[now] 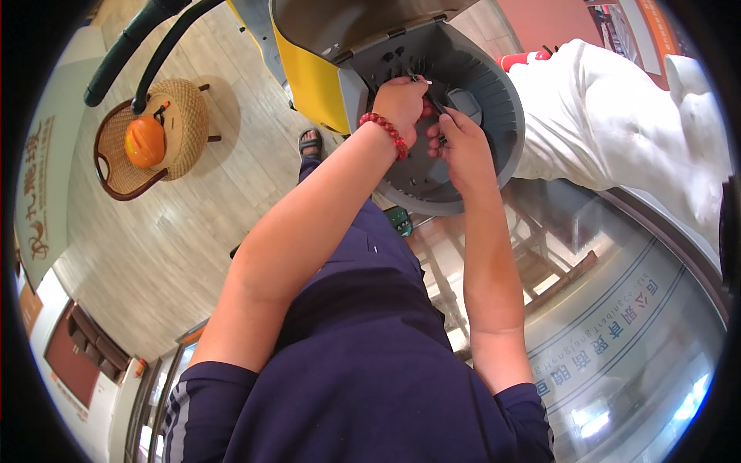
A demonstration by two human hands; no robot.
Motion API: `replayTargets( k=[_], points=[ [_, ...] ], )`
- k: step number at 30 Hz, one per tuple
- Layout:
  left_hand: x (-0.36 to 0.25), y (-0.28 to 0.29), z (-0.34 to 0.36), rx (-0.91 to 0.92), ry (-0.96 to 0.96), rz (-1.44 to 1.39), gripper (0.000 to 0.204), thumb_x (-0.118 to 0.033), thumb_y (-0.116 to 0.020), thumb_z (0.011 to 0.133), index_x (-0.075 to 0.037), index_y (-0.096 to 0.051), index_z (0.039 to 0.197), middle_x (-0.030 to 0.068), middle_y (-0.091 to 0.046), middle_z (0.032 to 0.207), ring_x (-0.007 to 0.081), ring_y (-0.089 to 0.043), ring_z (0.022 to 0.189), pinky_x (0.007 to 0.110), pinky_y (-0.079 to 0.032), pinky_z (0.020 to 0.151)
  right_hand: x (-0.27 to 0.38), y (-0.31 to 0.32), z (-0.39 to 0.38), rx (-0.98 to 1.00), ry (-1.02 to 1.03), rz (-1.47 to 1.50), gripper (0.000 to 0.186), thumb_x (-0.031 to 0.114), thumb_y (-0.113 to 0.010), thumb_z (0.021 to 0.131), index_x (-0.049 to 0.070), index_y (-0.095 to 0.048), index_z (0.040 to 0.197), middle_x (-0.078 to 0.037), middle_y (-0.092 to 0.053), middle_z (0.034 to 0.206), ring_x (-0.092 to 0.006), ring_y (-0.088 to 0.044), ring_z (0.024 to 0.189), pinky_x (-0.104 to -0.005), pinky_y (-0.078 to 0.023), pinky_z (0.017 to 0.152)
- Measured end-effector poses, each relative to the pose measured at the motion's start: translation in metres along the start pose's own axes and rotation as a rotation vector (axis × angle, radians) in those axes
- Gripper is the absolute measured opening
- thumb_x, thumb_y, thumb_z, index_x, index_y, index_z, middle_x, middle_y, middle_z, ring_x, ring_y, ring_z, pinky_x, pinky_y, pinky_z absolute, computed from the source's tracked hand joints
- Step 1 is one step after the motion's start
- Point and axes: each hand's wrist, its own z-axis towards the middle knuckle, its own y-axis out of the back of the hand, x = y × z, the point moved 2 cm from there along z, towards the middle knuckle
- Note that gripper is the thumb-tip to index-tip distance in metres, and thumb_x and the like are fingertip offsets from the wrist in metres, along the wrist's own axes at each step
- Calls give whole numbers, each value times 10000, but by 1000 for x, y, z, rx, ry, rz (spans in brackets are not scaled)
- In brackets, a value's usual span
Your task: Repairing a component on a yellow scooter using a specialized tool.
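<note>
Both my hands are inside a round grey tub (pixel 505 147) with a ribbed inner wall and a brown lid (pixel 332 23) tipped up. My left hand (pixel 400 104), with a red bead bracelet (pixel 384 126) at its wrist, is closed near the tub's hinge side; a small thing with a light tip pokes out at its fingers, its kind unclear. Lower right of it, my right hand (pixel 467 147) pinches a thin dark piece (pixel 436 104) that points up toward the left hand. Its other fingers curl in shadow. A pale grey block (pixel 465 104) lies behind the right hand.
A yellow machine body (pixel 312 73) adjoins the tub. Black handles (pixel 131 54) reach in at upper left. A wicker chair (pixel 185 116) holds an orange helmet (pixel 145 141). White bulky shape (pixel 610 116) and glass panel (pixel 617 339) stand at right. A sandalled foot (pixel 310 143) rests on the floor.
</note>
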Motion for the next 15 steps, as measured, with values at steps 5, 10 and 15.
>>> replayTargets(
  k=[5, 10, 15],
  points=[
    [-8, -4, -31, 179, -29, 8, 126, -107, -511, 872, -35, -554, 965, 29, -576, 842, 137, -538, 712, 269, -437, 699, 8, 15, -25, 139, -86, 359, 253, 161, -460, 897, -9, -543, 1065, -39, -520, 727, -121, -467, 609, -252, -383, 509],
    [-24, -12, -72, 318, -223, 220, 172, -117, -547, 860, -20, -559, 1002, 3, -569, 838, 73, -529, 726, 218, -430, 675, 16, 26, -49, 251, -121, 511, 250, 165, -461, 895, -3, -540, 1063, -39, -502, 697, -120, -444, 567, -242, -351, 480],
    [-30, -13, -89, 384, -375, 278, 210, -119, -522, 881, -13, -558, 1058, 6, -572, 836, 77, -533, 741, 219, -437, 687, 15, 30, -57, 365, -110, 633, 253, 174, -468, 891, -11, -537, 1048, -39, -483, 663, -114, -433, 541, -228, -341, 460]
  ],
)
